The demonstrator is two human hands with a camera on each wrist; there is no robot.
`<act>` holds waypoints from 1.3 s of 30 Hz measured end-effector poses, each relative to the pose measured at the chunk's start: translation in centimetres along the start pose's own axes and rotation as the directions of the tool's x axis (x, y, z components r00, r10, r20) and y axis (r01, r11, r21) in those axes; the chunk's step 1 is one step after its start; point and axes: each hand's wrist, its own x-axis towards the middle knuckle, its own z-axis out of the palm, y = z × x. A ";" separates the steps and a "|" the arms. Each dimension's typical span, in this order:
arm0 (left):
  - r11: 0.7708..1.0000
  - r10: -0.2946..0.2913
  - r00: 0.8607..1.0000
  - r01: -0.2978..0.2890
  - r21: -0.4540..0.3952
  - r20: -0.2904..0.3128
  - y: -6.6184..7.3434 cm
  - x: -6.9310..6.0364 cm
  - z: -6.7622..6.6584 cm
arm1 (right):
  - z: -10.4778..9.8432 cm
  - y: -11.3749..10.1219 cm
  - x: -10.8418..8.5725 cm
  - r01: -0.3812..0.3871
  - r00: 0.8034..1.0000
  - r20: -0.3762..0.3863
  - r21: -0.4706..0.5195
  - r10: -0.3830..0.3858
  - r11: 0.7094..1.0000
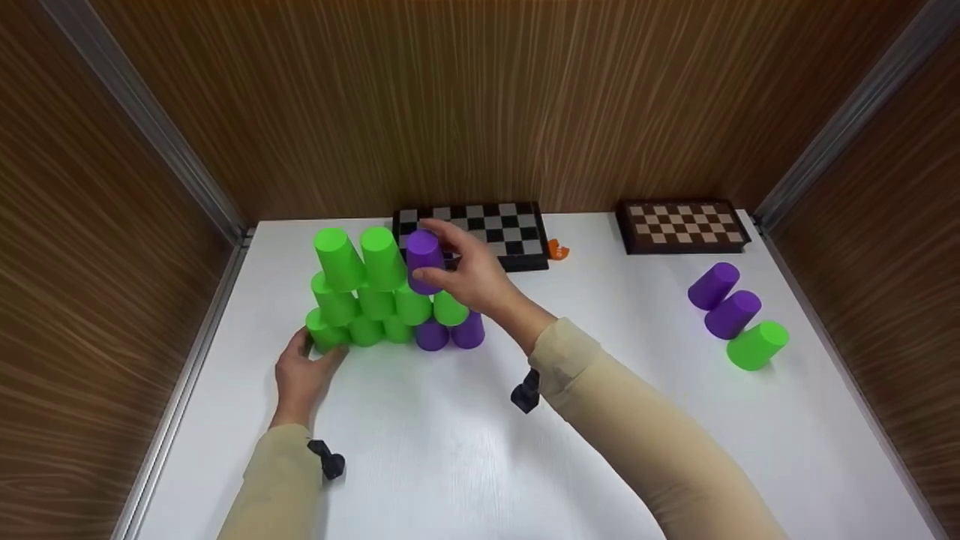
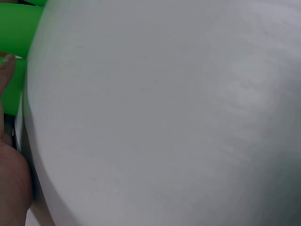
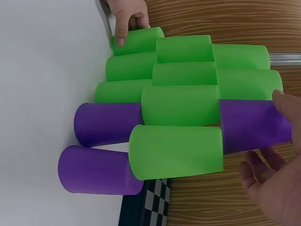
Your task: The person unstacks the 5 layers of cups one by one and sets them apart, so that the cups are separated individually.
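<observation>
A pyramid of upside-down cups stands on the table. Green cups (image 1: 365, 330) and two purple cups (image 1: 468, 331) make its bottom row, with a middle row of green cups (image 1: 413, 303) above. Two green cups (image 1: 382, 259) stand side by side on top. Beside them my right hand (image 1: 474, 270) grips a purple cup (image 3: 254, 125) between thumb and fingers; its rim meets the middle row. My left hand (image 1: 301, 373) holds the leftmost bottom green cup (image 3: 138, 41), thumb in front, fingers partly hidden behind. Only part of this hand shows in the left wrist view.
Two purple cups (image 1: 733, 315) and a green cup (image 1: 757, 346) stand upside down at the right. Behind the pyramid lies a black-and-grey checkered board (image 1: 514, 229), an orange tag (image 1: 557, 250) at its corner. A brown checkered box (image 1: 682, 226) lies at the back right. Wood-grain walls enclose the table.
</observation>
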 end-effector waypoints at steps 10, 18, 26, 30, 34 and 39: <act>1.000 0.009 1.000 -0.009 -0.021 -0.002 0.1 0.2 0.1 | 0.4 0.5 -0.2 -0.026 0.999 -0.028 -0.014 0.025 1.000; 1.000 -0.007 1.000 0.007 -0.009 -0.004 0.0 0.4 0.1 | -1.0 0.9 -0.5 0.018 0.996 -0.089 0.027 -0.016 0.999; 1.000 0.000 1.000 0.000 -0.006 0.002 -0.1 0.4 0.1 | -5.7 2.7 -1.2 0.038 0.970 -0.243 0.052 -0.024 0.998; 1.000 0.005 1.000 -0.005 -0.009 0.001 -0.1 0.3 0.0 | -9.3 4.5 -2.1 -0.017 0.949 -0.314 0.061 0.035 0.998; 1.000 0.009 1.000 -0.009 -0.014 -0.004 -0.2 0.2 -0.1 | -13.1 6.9 -3.5 -0.113 0.917 -0.375 0.079 0.135 0.990; 1.000 0.017 1.000 -0.017 -0.007 -0.008 -0.2 0.2 -0.1 | -17.3 10.2 -5.5 -0.203 0.871 -0.445 0.058 0.207 0.978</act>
